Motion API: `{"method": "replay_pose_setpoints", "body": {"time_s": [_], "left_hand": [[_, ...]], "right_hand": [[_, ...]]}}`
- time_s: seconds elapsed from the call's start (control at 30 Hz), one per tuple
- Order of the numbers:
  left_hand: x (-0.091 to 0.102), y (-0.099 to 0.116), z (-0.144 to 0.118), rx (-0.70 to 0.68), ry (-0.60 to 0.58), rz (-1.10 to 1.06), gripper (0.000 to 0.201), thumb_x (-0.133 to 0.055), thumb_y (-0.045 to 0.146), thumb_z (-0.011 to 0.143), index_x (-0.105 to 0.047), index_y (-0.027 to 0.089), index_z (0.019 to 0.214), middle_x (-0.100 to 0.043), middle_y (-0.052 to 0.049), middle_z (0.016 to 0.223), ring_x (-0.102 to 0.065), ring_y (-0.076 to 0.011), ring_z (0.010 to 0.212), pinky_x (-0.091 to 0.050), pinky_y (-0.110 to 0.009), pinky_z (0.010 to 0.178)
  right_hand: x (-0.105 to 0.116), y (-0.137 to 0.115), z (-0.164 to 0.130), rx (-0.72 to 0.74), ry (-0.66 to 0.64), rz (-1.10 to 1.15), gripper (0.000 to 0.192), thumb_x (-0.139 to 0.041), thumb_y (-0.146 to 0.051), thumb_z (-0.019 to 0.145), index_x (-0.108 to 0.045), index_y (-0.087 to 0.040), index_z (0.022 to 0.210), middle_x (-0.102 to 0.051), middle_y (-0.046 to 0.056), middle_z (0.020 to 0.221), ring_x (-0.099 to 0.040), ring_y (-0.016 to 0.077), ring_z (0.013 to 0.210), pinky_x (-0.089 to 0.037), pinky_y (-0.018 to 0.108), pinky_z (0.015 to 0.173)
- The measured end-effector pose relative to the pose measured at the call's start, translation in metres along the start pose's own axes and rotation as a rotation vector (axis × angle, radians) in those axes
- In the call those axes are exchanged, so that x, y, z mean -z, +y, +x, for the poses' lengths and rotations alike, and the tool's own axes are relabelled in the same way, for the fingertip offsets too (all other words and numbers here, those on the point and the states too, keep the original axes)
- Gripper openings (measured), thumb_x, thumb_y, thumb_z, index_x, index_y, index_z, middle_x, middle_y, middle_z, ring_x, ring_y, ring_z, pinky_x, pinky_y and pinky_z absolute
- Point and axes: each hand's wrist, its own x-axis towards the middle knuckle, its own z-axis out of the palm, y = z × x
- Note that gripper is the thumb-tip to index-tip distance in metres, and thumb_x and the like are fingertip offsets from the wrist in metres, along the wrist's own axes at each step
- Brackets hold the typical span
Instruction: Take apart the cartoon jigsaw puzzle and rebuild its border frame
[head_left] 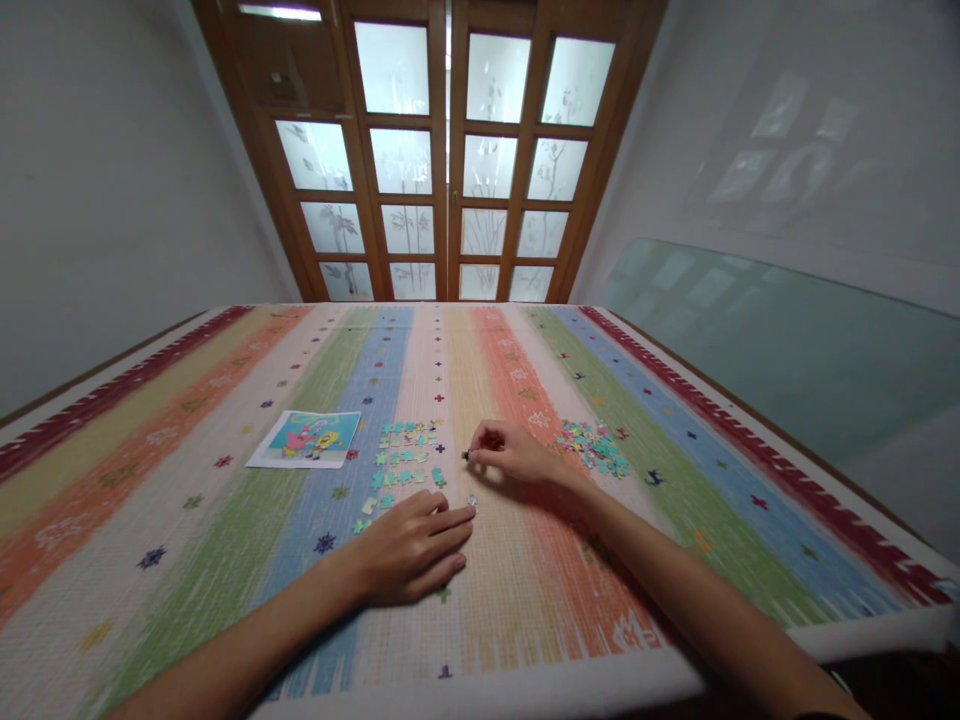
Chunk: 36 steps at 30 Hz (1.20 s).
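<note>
My right hand point(510, 452) pinches a small dark puzzle piece point(466, 455) between thumb and fingertips, just above the cloth. Palm down on the table lies my left hand point(420, 545), open, with its fingers stretched to the right and nothing in them. One loose puzzle piece point(472, 499) rests right by its fingertips. Beyond the left hand, turquoise puzzle pieces point(401, 459) are laid out in rows, and the hand may cover some of them. A heap of mixed puzzle pieces point(596, 447) sits to the right, past my right wrist.
A printed picture point(307, 440) with a pink and a yellow cartoon figure lies left of the rows. The striped tablecloth point(517, 610) covers the table. Wooden doors with glass panes point(491, 165) stand behind, and a glass sheet point(787, 320) leans at the right wall.
</note>
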Motion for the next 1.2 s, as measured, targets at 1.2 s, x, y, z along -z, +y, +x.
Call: {"method": "replay_pose_setpoints", "body": {"time_s": [1.2], "left_hand": [[0.000,0.001,0.002,0.024,0.018,-0.011,0.028,-0.042,0.022,0.104,-0.064,0.012,0.119,-0.072,-0.013,0.124,-0.059,-0.0244,0.087,-0.051,-0.041,0.081]], "right_hand": [[-0.021,-0.007,-0.057,0.143,0.041,-0.212,0.015,-0.065,-0.009,0.083,-0.076,-0.018,0.087,-0.061,0.003,0.084,-0.059,0.0151,0.077,-0.046,0.028,0.072]]}}
